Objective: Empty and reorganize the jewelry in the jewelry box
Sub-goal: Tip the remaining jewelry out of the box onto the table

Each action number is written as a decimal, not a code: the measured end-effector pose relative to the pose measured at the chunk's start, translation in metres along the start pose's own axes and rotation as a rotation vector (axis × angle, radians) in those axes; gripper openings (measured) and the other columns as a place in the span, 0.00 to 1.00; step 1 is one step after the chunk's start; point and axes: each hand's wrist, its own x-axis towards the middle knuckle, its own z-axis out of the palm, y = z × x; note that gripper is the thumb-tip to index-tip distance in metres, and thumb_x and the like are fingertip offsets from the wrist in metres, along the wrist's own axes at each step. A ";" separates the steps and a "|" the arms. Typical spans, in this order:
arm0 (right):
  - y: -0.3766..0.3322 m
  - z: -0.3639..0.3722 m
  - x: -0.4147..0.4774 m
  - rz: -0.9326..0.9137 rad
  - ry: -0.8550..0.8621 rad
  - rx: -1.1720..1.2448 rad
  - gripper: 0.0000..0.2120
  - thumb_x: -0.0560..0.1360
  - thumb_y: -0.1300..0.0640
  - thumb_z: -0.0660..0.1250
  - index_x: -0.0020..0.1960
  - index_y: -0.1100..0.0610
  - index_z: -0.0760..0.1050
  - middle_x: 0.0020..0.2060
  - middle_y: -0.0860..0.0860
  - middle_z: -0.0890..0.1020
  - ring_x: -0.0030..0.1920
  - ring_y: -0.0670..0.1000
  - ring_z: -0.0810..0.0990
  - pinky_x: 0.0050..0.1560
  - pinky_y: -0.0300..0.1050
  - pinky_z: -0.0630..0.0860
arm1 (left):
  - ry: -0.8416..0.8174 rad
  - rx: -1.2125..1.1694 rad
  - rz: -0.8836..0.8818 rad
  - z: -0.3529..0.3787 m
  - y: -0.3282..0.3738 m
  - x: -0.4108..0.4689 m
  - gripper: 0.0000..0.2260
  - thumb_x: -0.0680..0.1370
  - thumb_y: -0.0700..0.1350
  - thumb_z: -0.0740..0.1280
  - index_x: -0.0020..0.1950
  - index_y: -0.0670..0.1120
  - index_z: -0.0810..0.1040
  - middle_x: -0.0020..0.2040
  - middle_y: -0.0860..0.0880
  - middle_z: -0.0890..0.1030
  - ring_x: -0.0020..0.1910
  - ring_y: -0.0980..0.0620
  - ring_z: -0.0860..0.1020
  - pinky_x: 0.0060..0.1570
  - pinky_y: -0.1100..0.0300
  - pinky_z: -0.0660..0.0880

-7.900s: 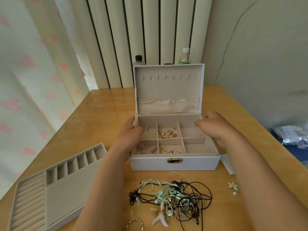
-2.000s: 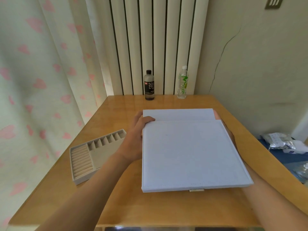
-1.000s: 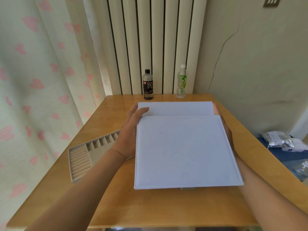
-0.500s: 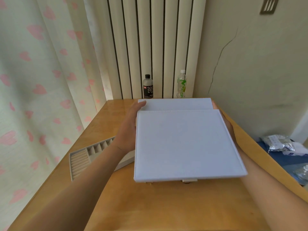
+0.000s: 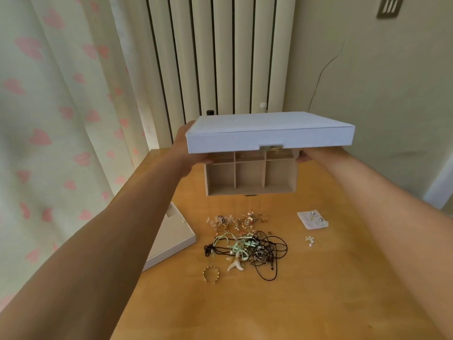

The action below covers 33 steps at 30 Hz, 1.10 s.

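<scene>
Jewelry box (image 5: 269, 133) held up over the jewelry pile (image 5: 247, 239) on the table (image 5: 269, 303), left hand (image 5: 186, 153) gripping its left edge, right hand (image 5: 302, 157) at the right edge, grip hidden, can't tell.

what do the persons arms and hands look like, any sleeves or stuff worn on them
No sleeves show: the left forearm and right forearm are bare to the frame's edge, with no watch, bracelet or glove. The jewelry box hides much of the left hand and most of the right hand, so rings cannot be ruled out.
</scene>
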 end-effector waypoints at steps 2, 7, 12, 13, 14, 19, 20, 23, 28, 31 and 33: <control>-0.016 0.001 -0.001 -0.031 0.044 -0.052 0.11 0.77 0.51 0.63 0.54 0.55 0.79 0.45 0.54 0.85 0.37 0.56 0.86 0.42 0.52 0.85 | 0.049 -0.084 -0.039 0.008 0.007 0.006 0.10 0.79 0.40 0.69 0.57 0.53 0.77 0.50 0.48 0.82 0.52 0.46 0.82 0.38 0.55 0.80; -0.025 0.016 0.002 0.091 0.088 -0.098 0.19 0.76 0.38 0.59 0.56 0.52 0.74 0.43 0.54 0.82 0.30 0.60 0.85 0.37 0.57 0.84 | 0.115 0.005 -0.220 0.023 -0.010 0.031 0.27 0.76 0.67 0.64 0.65 0.48 0.77 0.54 0.48 0.81 0.51 0.47 0.80 0.42 0.54 0.79; -0.004 0.037 0.036 0.145 -0.026 -0.146 0.20 0.77 0.42 0.59 0.58 0.56 0.75 0.44 0.58 0.84 0.32 0.63 0.85 0.37 0.63 0.83 | 0.066 0.124 -0.362 0.034 -0.033 0.051 0.27 0.76 0.72 0.57 0.51 0.49 0.73 0.47 0.48 0.78 0.48 0.46 0.77 0.47 0.51 0.78; 0.000 0.041 0.041 0.157 -0.029 -0.154 0.20 0.77 0.42 0.60 0.57 0.57 0.75 0.43 0.59 0.84 0.31 0.63 0.85 0.37 0.63 0.84 | 0.070 0.116 -0.383 0.036 -0.038 0.056 0.26 0.76 0.73 0.57 0.51 0.50 0.72 0.49 0.48 0.77 0.49 0.45 0.78 0.50 0.49 0.79; 0.002 0.045 0.046 0.161 -0.025 -0.155 0.19 0.78 0.42 0.60 0.56 0.57 0.75 0.42 0.59 0.84 0.30 0.63 0.85 0.38 0.62 0.84 | 0.091 0.093 -0.383 0.038 -0.042 0.061 0.25 0.75 0.73 0.58 0.49 0.51 0.72 0.49 0.48 0.77 0.50 0.44 0.78 0.52 0.48 0.79; 0.007 0.057 0.069 0.129 -0.014 -0.177 0.18 0.79 0.42 0.59 0.52 0.56 0.76 0.40 0.57 0.84 0.28 0.61 0.84 0.39 0.60 0.84 | 0.122 0.066 -0.333 0.040 -0.060 0.084 0.21 0.76 0.71 0.57 0.38 0.55 0.65 0.38 0.52 0.68 0.39 0.49 0.71 0.44 0.51 0.74; 0.008 0.058 0.073 0.120 -0.019 -0.182 0.18 0.79 0.42 0.59 0.51 0.57 0.76 0.39 0.58 0.84 0.28 0.61 0.84 0.39 0.60 0.84 | 0.130 0.065 -0.321 0.039 -0.065 0.087 0.21 0.77 0.71 0.57 0.39 0.54 0.66 0.38 0.52 0.69 0.37 0.51 0.70 0.44 0.51 0.73; 0.007 0.060 0.081 0.082 -0.003 -0.203 0.21 0.79 0.40 0.59 0.49 0.58 0.77 0.38 0.58 0.84 0.28 0.61 0.84 0.40 0.59 0.84 | 0.158 0.090 -0.269 0.039 -0.074 0.089 0.25 0.77 0.71 0.56 0.46 0.49 0.73 0.42 0.46 0.74 0.39 0.49 0.72 0.44 0.50 0.74; -0.008 0.052 0.082 0.059 -0.028 -0.239 0.18 0.78 0.42 0.61 0.51 0.58 0.77 0.35 0.60 0.85 0.30 0.62 0.84 0.42 0.61 0.84 | 0.267 0.180 -0.166 0.037 -0.073 0.083 0.26 0.79 0.69 0.54 0.36 0.47 0.66 0.33 0.50 0.69 0.34 0.50 0.68 0.37 0.53 0.66; -0.020 0.041 0.074 0.033 -0.011 -0.225 0.17 0.78 0.45 0.62 0.50 0.59 0.77 0.35 0.62 0.84 0.29 0.63 0.84 0.39 0.59 0.84 | 0.278 0.047 -0.138 0.037 -0.066 0.079 0.22 0.82 0.65 0.53 0.43 0.47 0.67 0.37 0.52 0.68 0.36 0.53 0.67 0.38 0.56 0.66; -0.028 0.034 0.066 0.000 0.005 -0.213 0.17 0.77 0.44 0.63 0.49 0.59 0.78 0.33 0.62 0.84 0.29 0.63 0.84 0.39 0.59 0.84 | 0.292 -0.001 -0.128 0.037 -0.056 0.075 0.19 0.83 0.62 0.51 0.47 0.48 0.67 0.38 0.53 0.67 0.36 0.57 0.66 0.38 0.61 0.65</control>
